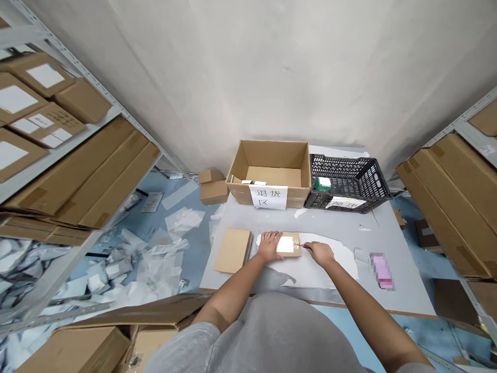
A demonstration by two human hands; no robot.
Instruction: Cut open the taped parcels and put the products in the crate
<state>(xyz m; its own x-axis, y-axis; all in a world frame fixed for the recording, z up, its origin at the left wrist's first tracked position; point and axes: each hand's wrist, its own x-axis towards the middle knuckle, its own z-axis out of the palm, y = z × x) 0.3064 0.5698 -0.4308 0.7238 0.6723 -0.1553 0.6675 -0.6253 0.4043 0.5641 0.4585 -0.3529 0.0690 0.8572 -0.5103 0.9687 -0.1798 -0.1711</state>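
Grey T-shirt [256,336] foreground; grey table [404,295] beyond. Flat kraft carton [295,243], probably light and stiff, best held by its edges, lies mid-table, white label [285,244] uppermost. Left hand [271,245] lies spread upon it; right hand [319,254] pinches a small red-tipped tool [305,246].

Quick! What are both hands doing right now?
Left hand: open, lying flat on a small cardboard box.
Right hand: closed, holding a small red tool.
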